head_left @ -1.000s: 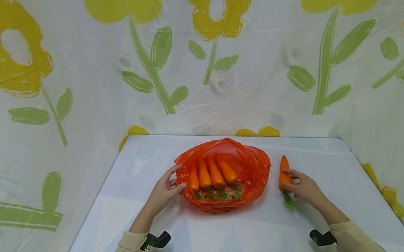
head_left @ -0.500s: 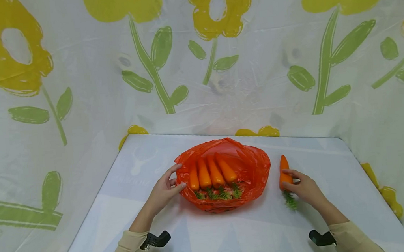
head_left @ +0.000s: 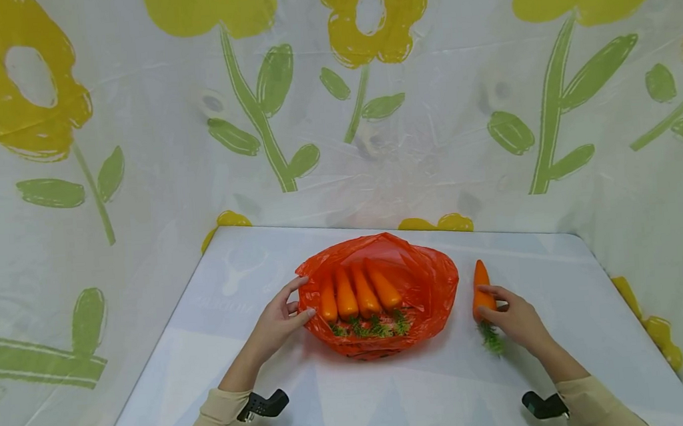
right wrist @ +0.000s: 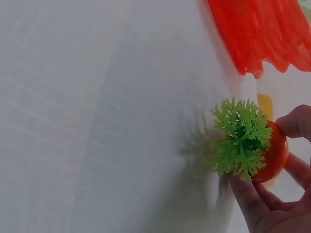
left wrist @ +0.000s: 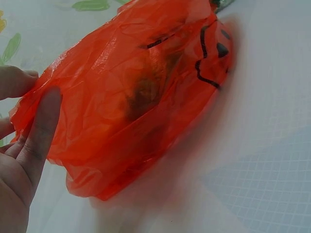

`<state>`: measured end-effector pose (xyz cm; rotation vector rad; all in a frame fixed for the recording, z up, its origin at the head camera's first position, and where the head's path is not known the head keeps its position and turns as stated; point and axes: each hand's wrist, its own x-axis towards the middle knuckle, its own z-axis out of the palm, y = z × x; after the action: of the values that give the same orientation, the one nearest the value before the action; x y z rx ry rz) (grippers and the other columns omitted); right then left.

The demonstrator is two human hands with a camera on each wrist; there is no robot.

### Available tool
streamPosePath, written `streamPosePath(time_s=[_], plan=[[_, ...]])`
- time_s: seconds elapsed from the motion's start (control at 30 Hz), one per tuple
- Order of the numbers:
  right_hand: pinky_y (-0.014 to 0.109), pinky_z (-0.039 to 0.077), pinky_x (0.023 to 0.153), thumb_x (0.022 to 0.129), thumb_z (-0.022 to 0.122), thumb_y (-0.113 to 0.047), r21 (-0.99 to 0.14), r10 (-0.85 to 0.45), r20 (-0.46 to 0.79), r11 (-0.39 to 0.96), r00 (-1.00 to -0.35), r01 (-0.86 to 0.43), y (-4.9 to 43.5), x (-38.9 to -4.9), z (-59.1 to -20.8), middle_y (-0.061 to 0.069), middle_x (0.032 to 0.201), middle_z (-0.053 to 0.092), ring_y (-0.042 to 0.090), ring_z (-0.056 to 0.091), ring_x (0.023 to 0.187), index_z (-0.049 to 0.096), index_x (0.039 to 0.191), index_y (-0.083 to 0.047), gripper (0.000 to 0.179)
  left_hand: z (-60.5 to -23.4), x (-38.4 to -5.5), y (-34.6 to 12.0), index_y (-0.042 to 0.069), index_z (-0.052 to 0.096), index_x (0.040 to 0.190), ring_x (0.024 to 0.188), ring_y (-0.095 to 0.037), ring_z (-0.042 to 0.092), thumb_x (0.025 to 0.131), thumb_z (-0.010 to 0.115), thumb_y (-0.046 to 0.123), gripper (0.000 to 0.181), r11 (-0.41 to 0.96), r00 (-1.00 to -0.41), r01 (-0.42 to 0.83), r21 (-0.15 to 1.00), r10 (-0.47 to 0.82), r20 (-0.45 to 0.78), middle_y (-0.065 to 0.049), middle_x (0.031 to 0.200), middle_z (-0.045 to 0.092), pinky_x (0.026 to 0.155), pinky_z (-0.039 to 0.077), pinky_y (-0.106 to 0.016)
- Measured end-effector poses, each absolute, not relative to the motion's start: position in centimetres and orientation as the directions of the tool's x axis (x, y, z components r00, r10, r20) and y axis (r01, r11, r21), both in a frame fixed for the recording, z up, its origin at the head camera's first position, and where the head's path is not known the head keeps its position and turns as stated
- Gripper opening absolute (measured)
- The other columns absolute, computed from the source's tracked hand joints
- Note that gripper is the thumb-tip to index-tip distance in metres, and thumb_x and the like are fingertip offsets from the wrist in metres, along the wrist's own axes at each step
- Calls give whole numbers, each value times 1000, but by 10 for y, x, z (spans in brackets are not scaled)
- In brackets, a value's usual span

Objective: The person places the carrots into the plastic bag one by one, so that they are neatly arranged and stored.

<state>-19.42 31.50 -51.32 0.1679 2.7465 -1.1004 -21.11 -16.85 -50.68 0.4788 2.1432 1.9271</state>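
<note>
A red plastic bag (head_left: 428, 286) lies with its mouth open toward me. Inside it, several orange carrots (head_left: 346, 298) lie side by side, green tops toward the opening. My left hand (head_left: 273, 326) pinches the left edge of the bag between thumb and fingers. In the left wrist view, the outside of the bag (left wrist: 107, 102) shows black printing, with the thumb lying against the film. To the right of the bag, my right hand (head_left: 517, 319) holds a single carrot (head_left: 481, 279), tip pointing away. Its leafy green top (right wrist: 242, 138) faces the right wrist camera.
A pale, patterned table (head_left: 357, 406) lies beneath everything. White curtains (head_left: 432, 145) with yellow flowers and green stems close off the back and sides. Black wrist cameras (head_left: 263, 405) sit on both sleeves.
The carrot in my right hand has tilted very slightly, its green top shifting a little to the right. My left hand and the bag stay in place.
</note>
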Motion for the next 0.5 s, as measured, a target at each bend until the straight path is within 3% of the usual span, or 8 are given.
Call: streamPosePath(time_s=[0.5], plan=[[31,56,78,98,66,-36,-676,49,-173,720,-984,154,312,-191,-493,26,144,48,38,54,111,47,150,-7,62,-508,-211,-168,11,34,156,113,-32,66,97,70,14,69,96,-924,93,991,379,50,-26,139,56,87,58,-28]])
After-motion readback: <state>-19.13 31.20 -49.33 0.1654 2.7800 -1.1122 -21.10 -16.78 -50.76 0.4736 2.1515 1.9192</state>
